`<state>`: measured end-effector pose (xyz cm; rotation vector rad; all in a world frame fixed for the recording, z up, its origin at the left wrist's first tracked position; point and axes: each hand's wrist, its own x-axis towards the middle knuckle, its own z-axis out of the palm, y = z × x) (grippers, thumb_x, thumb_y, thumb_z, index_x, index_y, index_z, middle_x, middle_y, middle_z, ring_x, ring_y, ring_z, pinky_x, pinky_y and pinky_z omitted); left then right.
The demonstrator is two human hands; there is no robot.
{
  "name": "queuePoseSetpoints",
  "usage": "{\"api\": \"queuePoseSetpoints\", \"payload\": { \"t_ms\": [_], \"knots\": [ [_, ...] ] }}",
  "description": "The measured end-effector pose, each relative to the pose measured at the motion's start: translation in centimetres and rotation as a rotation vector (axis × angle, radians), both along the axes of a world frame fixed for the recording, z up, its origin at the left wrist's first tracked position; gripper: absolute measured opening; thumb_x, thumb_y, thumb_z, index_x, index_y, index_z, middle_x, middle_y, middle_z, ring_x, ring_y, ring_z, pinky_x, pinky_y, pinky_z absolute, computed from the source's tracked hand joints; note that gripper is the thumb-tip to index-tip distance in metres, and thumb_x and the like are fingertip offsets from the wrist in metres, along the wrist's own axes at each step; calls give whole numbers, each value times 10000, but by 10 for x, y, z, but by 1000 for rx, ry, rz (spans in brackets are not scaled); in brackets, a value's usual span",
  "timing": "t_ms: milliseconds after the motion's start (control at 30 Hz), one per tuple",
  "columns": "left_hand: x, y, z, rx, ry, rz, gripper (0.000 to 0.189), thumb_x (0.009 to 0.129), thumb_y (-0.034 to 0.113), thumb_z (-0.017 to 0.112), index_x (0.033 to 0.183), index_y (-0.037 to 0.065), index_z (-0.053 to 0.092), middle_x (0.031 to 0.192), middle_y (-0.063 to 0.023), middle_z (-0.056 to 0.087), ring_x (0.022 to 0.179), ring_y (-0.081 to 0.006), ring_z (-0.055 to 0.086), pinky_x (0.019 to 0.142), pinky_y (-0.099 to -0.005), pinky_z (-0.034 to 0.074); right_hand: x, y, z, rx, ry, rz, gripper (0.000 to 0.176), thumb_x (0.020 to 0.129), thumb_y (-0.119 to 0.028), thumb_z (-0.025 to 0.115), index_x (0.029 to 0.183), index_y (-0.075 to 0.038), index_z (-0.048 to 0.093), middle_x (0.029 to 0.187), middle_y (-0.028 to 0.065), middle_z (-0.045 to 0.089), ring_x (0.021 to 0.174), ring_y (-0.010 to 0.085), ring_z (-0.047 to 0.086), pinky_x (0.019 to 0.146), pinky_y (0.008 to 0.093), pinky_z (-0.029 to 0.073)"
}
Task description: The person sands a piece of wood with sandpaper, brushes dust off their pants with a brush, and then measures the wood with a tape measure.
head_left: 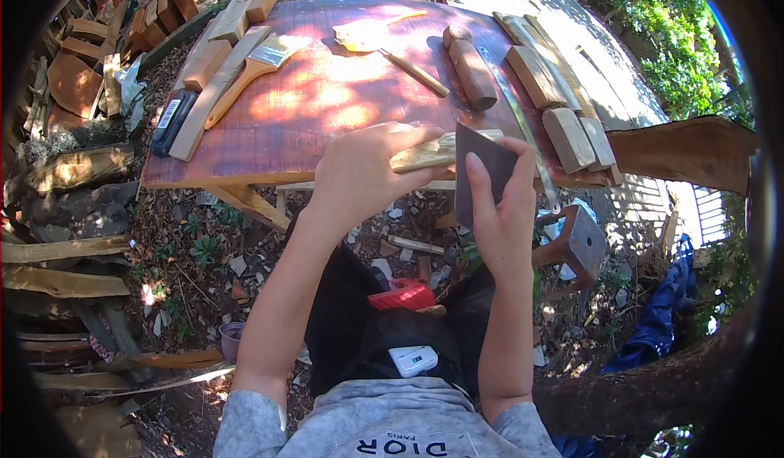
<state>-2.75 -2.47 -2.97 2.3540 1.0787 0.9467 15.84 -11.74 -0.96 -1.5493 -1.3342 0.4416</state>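
My left hand [363, 164] is closed around one end of a short, pale piece of wood [425, 154], held just above the table's near edge. In my right hand [500, 201] is a dark sheet of sandpaper [478, 176], bent around the other end of the wood. My right thumb presses on the near face of the sheet, and the fingers are behind it. The sheet hides part of the wood. Beyond my hands on the reddish wooden table [318, 131] lie a round wooden mallet [469, 70] and a thin wooden stick [415, 72].
A paintbrush [257, 67], wood blocks [224, 29] and a black bottle [174, 123] line the table's left side. More blocks [535, 76] and a metal ruler [518, 119] lie on the right. A small stool [576, 241] stands below right. Timber [73, 168] is stacked at left.
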Motion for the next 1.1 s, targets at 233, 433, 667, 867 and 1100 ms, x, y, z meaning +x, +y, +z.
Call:
{"api": "queuePoseSetpoints", "payload": {
  "t_ms": [233,433,667,867,1100],
  "knots": [
    [1,-3,3,-36,20,28,548,878,474,877,1345,196,800,1191,-115,809,1040,-329,782,908,-436,616,-5,6,-1,97,-148,-24,330,1092,-190,696,1323,-44,511,943,250,758,868,405,796,748,466,591],
    [0,0,1,-18,3,9,573,890,516,864,1358,193,796,1189,-121,809,1031,-331,780,905,-439,610,17,-38,-15,-41,71,41,349,1078,-210,731,1329,-55,543,990,139,759,844,188,753,755,347,585],
    [1,-6,11,-72,71,48,576,911,547,826,1348,174,791,1165,-135,794,1051,-346,763,915,-458,599,11,-36,-12,86,-95,9,344,1120,-236,674,1383,-60,541,1008,151,757,837,207,757,750,355,588],
    [0,-4,5,-36,18,31,594,878,522,874,1364,190,791,1134,-136,802,1010,-349,768,889,-455,597,10,-36,-14,105,-2,23,336,1109,-209,686,1380,-63,551,1016,158,762,845,209,767,743,359,593],
    [0,-4,6,-47,24,21,577,893,507,861,1376,198,788,1177,-126,805,1033,-338,770,915,-443,601,3,-13,-22,135,-48,-8,338,1092,-204,714,1355,-58,561,1018,184,771,872,239,793,750,375,600]
  ]
}}
